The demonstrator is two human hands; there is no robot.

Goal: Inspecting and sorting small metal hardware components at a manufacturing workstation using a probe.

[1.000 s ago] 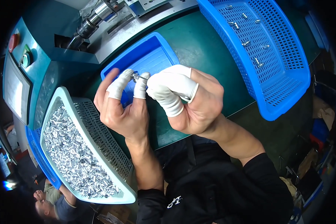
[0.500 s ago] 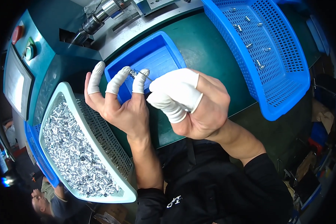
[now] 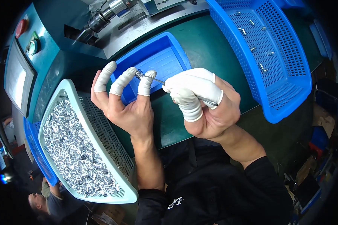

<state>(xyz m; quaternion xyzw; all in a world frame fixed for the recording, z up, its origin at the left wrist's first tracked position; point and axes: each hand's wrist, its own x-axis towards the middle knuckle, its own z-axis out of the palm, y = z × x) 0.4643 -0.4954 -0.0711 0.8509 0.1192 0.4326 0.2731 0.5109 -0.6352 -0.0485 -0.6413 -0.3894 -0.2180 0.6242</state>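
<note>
White finger cots cover several fingertips on both hands. My left hand (image 3: 128, 114) pinches a small silvery metal part (image 3: 139, 74) between thumb and fingers, above the blue tray (image 3: 180, 56). In my right hand (image 3: 210, 101) is a thin metal rod (image 3: 156, 80), gripped in closed fingers and pointing left. Its far end reaches the small part; whether it goes inside cannot be made out. A dark end of the rod shows near the right palm.
A pale green basket (image 3: 129, 195) full of small metal parts stands at left. The blue perforated basket (image 3: 289, 101) at right holds several metal pieces. Behind are a machine with a drill chuck (image 3: 98, 21) and a control box with a red button (image 3: 21, 28). Another person (image 3: 45, 204) is at lower left.
Both hands have shifted a little to the right in view. My right hand has drawn farther from my left, so more of the rod shows between them.
</note>
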